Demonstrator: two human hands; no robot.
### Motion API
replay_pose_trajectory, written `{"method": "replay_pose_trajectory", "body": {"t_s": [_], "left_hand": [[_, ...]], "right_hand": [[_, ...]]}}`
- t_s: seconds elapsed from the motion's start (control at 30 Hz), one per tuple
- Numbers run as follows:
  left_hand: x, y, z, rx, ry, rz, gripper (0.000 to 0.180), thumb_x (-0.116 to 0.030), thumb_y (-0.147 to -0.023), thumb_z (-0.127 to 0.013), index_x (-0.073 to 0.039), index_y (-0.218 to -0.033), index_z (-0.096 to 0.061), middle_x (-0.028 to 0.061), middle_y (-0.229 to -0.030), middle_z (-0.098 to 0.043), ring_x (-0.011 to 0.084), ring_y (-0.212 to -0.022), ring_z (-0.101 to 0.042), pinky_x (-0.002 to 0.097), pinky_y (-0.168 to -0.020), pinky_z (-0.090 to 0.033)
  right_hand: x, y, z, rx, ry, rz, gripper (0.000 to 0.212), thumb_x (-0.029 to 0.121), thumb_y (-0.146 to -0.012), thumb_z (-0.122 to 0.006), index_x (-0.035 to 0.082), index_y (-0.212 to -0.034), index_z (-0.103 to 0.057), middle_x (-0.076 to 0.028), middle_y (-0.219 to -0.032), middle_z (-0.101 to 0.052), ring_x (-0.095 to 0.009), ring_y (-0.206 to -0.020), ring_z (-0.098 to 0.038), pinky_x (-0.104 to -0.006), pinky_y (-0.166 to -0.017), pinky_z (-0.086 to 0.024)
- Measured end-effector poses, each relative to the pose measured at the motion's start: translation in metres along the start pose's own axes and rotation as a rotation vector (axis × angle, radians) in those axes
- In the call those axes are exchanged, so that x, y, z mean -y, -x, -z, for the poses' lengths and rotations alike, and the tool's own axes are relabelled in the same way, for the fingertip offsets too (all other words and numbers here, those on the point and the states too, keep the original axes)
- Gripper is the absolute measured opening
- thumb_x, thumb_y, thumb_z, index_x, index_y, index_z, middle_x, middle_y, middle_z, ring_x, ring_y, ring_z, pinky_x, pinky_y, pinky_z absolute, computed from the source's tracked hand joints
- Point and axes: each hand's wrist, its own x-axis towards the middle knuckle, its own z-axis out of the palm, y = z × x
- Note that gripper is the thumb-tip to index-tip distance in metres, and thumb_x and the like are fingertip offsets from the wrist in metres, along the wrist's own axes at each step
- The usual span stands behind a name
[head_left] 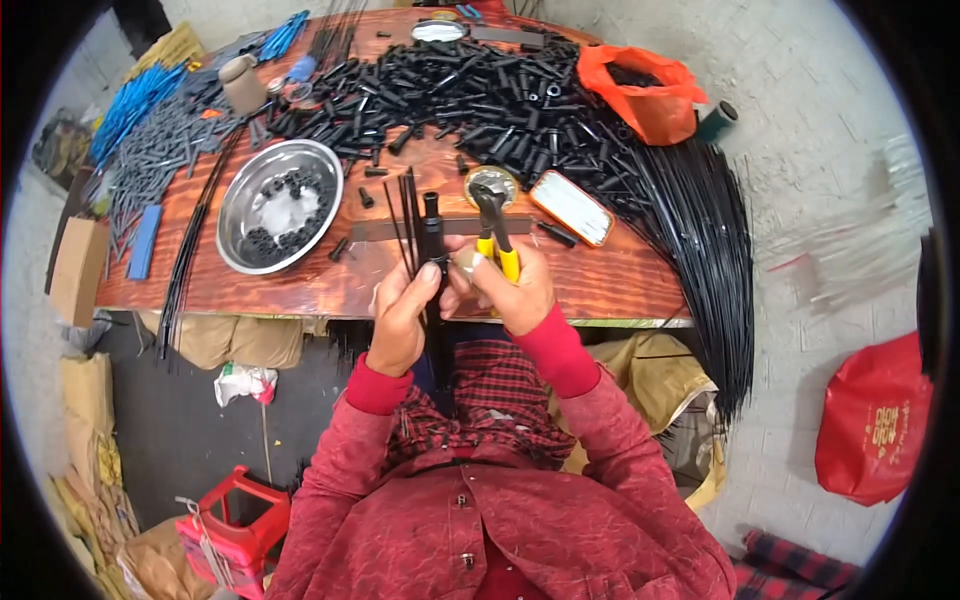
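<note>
Over the front of the table, my left hand [400, 310] is closed around a black tube-like part [433, 225] held upright. Several thin black rods [408, 215] stick up beside it from the same grip. My right hand [525, 290] keeps yellow-handled pliers [507, 258] in its palm, their dark jaws pointing away from me. Its thumb, with a tan wrap on it, and its fingers meet my left fingertips at the tube's side. Whatever lies between those fingertips is too small to make out. A round tin [492, 184] sits just beyond the pliers.
A metal bowl [229, 226] of small black rings stands left. Black tubular parts [470, 95] are heaped at the back. Long black rods [705, 270] overhang the right edge, near an orange bag [650, 105] and a rectangular tin [572, 207]. Grey sticks [160, 150] lie far left.
</note>
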Motion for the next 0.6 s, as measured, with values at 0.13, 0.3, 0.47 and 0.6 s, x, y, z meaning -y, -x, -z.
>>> {"method": "replay_pose_trajectory", "body": {"t_s": [0.13, 0.3, 0.47, 0.6], "left_hand": [[0.005, -0.002, -0.003, 0.020, 0.001, -0.009, 0.037, -0.020, -0.098, -0.048, 0.004, -0.125, -0.051, 0.0039, -0.083, -0.059, 0.0081, -0.066, -0.048, 0.0222, -0.060, -0.040], [0.008, -0.008, -0.006, 0.070, -0.054, 0.004, 0.042, -0.029, -0.097, -0.053, 0.003, -0.124, -0.050, 0.0042, -0.081, -0.058, 0.0083, -0.067, -0.049, 0.0223, -0.059, -0.040], [0.010, -0.006, -0.001, 0.033, -0.039, -0.027, 0.040, -0.027, -0.096, -0.055, 0.002, -0.124, -0.053, 0.0031, -0.082, -0.059, 0.0075, -0.066, -0.049, 0.0214, -0.059, -0.040], [0.010, -0.009, -0.007, 0.044, -0.056, -0.006, 0.039, -0.025, -0.096, -0.056, 0.002, -0.124, -0.053, 0.0027, -0.082, -0.059, 0.0073, -0.066, -0.050, 0.0212, -0.060, -0.041]], "right_hand": [[-0.013, 0.001, 0.006, -0.022, 0.044, 0.083, 0.028, 0.014, -0.094, -0.057, -0.004, -0.115, -0.058, -0.002, -0.078, -0.060, -0.010, -0.067, -0.060, -0.0254, -0.060, -0.051], [-0.018, 0.002, 0.016, -0.054, 0.024, 0.092, 0.028, 0.016, -0.093, -0.058, -0.002, -0.115, -0.059, 0.002, -0.080, -0.062, -0.004, -0.066, -0.056, -0.0191, -0.056, -0.044], [-0.016, -0.001, 0.013, -0.014, 0.023, 0.098, 0.029, 0.018, -0.093, -0.060, -0.001, -0.115, -0.059, 0.000, -0.080, -0.062, -0.004, -0.065, -0.056, -0.0185, -0.055, -0.044], [-0.016, 0.001, 0.018, -0.056, 0.039, 0.113, 0.030, 0.019, -0.093, -0.060, -0.002, -0.115, -0.059, 0.000, -0.078, -0.062, -0.005, -0.064, -0.056, -0.0187, -0.054, -0.043]]}}
